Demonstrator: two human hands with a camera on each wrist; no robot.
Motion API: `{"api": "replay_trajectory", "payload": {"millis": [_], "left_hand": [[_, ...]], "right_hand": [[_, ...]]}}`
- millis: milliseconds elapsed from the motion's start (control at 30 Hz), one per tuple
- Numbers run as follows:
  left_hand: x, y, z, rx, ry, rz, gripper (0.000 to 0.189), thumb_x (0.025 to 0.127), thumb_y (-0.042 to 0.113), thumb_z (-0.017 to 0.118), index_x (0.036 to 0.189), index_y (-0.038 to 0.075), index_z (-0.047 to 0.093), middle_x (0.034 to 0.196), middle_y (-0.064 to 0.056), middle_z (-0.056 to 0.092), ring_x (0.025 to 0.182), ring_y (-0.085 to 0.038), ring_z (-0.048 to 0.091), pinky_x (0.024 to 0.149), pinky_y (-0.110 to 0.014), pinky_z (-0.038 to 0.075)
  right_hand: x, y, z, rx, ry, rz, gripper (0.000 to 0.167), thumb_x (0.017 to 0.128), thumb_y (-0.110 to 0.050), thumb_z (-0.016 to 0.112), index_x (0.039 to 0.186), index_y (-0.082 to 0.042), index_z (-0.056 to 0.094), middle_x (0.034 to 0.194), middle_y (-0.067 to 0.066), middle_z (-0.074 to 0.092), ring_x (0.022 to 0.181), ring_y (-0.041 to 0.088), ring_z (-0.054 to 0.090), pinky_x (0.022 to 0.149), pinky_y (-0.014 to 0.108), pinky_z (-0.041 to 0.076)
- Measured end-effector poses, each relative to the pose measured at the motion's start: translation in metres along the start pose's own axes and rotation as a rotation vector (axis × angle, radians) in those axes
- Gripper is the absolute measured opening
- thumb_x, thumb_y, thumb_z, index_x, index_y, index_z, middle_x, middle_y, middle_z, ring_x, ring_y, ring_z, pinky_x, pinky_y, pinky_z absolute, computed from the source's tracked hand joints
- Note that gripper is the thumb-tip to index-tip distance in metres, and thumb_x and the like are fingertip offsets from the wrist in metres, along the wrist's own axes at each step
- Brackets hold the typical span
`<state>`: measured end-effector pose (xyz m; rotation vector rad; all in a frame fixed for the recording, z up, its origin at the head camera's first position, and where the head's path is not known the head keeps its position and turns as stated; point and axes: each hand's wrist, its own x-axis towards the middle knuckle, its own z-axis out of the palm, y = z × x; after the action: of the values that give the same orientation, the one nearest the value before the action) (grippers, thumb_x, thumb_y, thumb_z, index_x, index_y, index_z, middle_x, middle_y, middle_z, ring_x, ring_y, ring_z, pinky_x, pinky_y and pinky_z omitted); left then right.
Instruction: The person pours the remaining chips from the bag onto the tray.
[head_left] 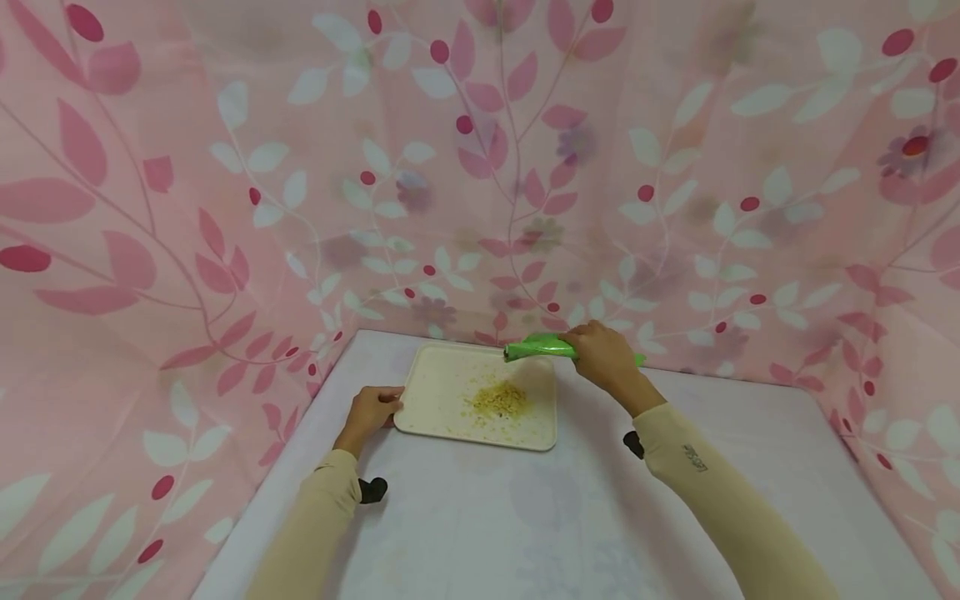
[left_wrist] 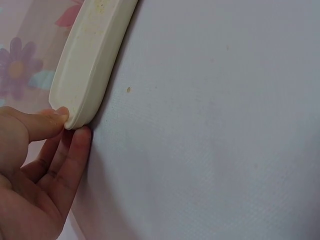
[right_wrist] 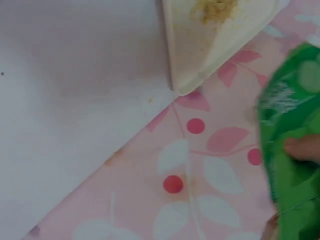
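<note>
A cream rectangular tray (head_left: 442,375) lies near the back of the table, with a heap of yellowish crumbly bits (head_left: 501,400) on it right of its middle. My left hand (head_left: 371,408) pinches the tray's left edge, thumb on the rim and fingers beneath, as the left wrist view shows. In my right hand (head_left: 603,358) is a green plastic packet (head_left: 542,346), gripped above the tray's back right corner. The packet's dark end points left, over the tray. In the right wrist view the green packet (right_wrist: 290,115) is partly out of frame, with a thumb pressed on it.
A white cloth covers the table (head_left: 465,508). Pink leaf-patterned fabric (head_left: 480,167) walls off the back and both sides. Small crumbs are scattered about the tray, and one speck (left_wrist: 128,90) lies on the cloth beside it. Dark objects (head_left: 372,490) show at both wrists.
</note>
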<state>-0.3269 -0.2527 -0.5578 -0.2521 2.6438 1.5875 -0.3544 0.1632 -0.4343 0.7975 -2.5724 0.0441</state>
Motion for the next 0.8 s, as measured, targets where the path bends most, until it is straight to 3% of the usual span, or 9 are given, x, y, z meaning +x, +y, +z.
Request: {"api": "replay_trajectory", "payload": {"millis": [67, 133, 300, 367, 600, 800], "left_hand": [[0.000, 0.001, -0.001, 0.002, 0.001, 0.004, 0.036, 0.088, 0.000, 0.069, 0.124, 0.002, 0.067, 0.103, -0.016, 0.067, 0.072, -0.015, 0.063, 0.059, -0.028, 0.057], [0.000, 0.001, -0.002, 0.002, 0.008, 0.009, 0.035, 0.088, 0.000, 0.069, 0.123, 0.002, 0.067, 0.103, -0.016, 0.067, 0.072, -0.015, 0.063, 0.059, -0.028, 0.057], [0.001, 0.000, 0.000, -0.001, 0.000, 0.015, 0.035, 0.089, 0.001, 0.068, 0.124, 0.002, 0.067, 0.104, -0.017, 0.068, 0.073, -0.015, 0.064, 0.060, -0.028, 0.057], [0.000, -0.001, 0.001, 0.006, -0.006, 0.016, 0.035, 0.089, 0.000, 0.068, 0.124, 0.002, 0.067, 0.104, -0.017, 0.068, 0.074, -0.015, 0.064, 0.061, -0.028, 0.057], [0.000, 0.000, 0.000, 0.011, 0.015, 0.025, 0.035, 0.088, 0.000, 0.068, 0.123, 0.002, 0.068, 0.101, -0.015, 0.067, 0.074, -0.016, 0.063, 0.060, -0.028, 0.057], [-0.001, 0.001, -0.002, 0.017, 0.002, 0.018, 0.035, 0.089, 0.001, 0.069, 0.124, 0.003, 0.067, 0.104, -0.016, 0.067, 0.074, -0.014, 0.063, 0.060, -0.027, 0.057]], "right_hand": [[0.002, -0.002, -0.002, 0.008, 0.073, -0.046, 0.040, 0.076, -0.002, 0.077, 0.114, -0.013, 0.073, 0.105, 0.007, 0.071, 0.091, 0.029, 0.062, 0.080, 0.045, 0.055], [0.003, -0.004, -0.001, -0.014, 0.083, -0.064, 0.037, 0.077, -0.002, 0.076, 0.113, -0.011, 0.073, 0.104, 0.008, 0.071, 0.089, 0.030, 0.062, 0.082, 0.044, 0.055], [0.003, -0.003, 0.006, -0.069, -0.076, 0.045, 0.020, 0.081, 0.002, 0.067, 0.093, -0.013, 0.075, 0.078, 0.006, 0.066, 0.075, 0.029, 0.057, 0.069, 0.043, 0.054], [0.003, -0.004, 0.006, -0.056, -0.102, 0.078, 0.019, 0.082, 0.002, 0.065, 0.090, -0.013, 0.074, 0.075, 0.005, 0.064, 0.073, 0.029, 0.056, 0.067, 0.043, 0.053], [0.005, -0.011, -0.007, 0.083, -0.022, 0.081, 0.035, 0.081, -0.006, 0.075, 0.115, -0.014, 0.074, 0.100, 0.004, 0.072, 0.087, 0.027, 0.062, 0.076, 0.044, 0.055], [0.000, -0.009, 0.003, 0.045, -0.126, 0.132, 0.023, 0.083, -0.001, 0.067, 0.095, -0.018, 0.076, 0.071, 0.001, 0.063, 0.069, 0.026, 0.058, 0.055, 0.045, 0.054]]}}
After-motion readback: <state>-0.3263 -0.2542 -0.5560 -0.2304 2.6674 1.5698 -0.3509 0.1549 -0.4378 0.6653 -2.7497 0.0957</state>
